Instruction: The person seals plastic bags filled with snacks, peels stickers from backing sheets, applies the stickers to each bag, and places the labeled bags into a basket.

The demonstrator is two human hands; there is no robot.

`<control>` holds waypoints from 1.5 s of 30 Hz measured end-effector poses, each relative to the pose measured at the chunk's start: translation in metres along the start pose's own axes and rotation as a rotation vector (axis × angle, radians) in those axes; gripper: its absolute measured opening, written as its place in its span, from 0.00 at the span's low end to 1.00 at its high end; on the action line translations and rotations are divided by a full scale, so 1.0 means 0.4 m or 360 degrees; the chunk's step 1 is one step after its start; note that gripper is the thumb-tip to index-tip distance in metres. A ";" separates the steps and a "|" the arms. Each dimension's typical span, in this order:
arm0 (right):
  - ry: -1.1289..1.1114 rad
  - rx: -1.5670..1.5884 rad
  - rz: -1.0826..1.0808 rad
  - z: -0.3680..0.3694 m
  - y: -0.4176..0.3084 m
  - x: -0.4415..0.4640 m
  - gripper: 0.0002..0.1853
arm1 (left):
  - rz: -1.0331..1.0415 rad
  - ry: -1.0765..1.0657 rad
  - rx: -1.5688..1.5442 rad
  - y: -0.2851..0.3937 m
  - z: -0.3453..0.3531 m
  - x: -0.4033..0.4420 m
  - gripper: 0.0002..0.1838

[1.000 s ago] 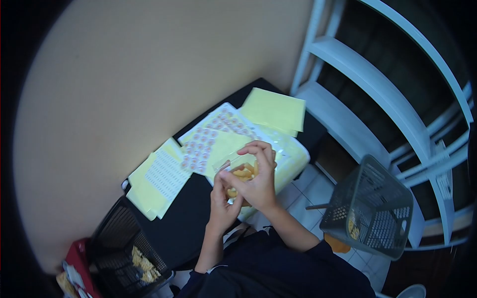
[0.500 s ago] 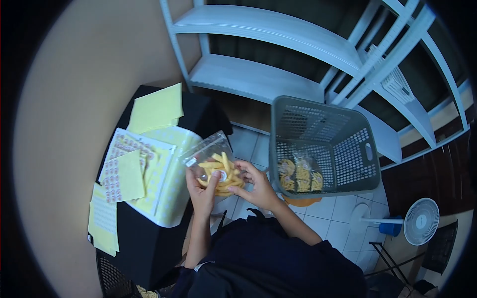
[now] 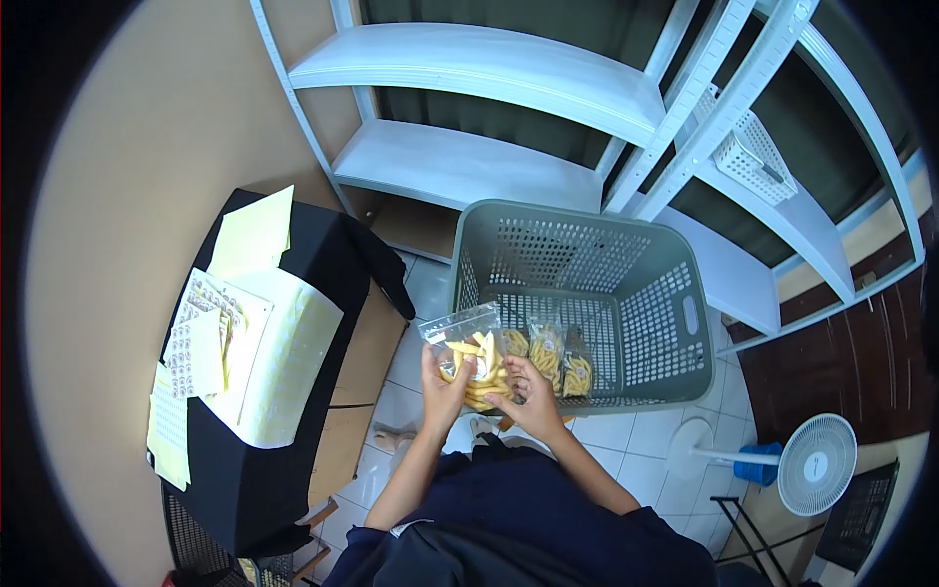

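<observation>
1. Over the basket's near-left corner, a clear zip bag of fries hangs between the two hands, tilted, its zip end up and to the left.
2. The left hand grips it, thumb on the front, fingers behind. The right hand curls half-open at the bag's right edge; I cannot tell whether those fingers pinch it.
3. Below and beyond, the grey-green basket opens upward; its filled bags cluster near-left, with room toward its right wall.
4. Left, the black-clothed table ends well apart from the hands; white floor tiles separate it from the basket.
5. Farthest, the white shelving stands close behind the basket's far rim.
6. Since half a second ago, the view has swung right; the bag, then beside the table's edge, now overlaps the basket.
</observation>
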State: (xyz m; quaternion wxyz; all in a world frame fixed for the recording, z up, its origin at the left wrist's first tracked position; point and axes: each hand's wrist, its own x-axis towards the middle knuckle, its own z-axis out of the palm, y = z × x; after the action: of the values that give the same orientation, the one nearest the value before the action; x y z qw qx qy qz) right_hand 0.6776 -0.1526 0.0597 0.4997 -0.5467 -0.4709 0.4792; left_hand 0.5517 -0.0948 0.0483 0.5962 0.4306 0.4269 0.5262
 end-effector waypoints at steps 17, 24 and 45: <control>0.0590 -0.0797 0.0449 -0.417 0.414 0.089 0.32 | -0.0424 -0.0454 0.0098 -0.072 -0.079 -0.050 0.26; 0.0557 -0.1468 0.1105 -0.486 0.500 0.155 0.44 | -0.0501 -0.0165 0.0213 -0.082 -0.170 -0.123 0.22; -0.0607 -0.0797 -0.0920 0.415 0.118 0.054 0.10 | -0.0246 0.0958 0.0263 -0.029 -0.457 -0.469 0.26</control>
State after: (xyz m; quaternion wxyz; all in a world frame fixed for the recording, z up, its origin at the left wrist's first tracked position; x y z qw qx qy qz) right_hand 0.5165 -0.1180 0.0046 0.3692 -0.3983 -0.7906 0.2828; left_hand 0.3634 -0.2706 -0.0006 0.4443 0.2688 0.6569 0.5466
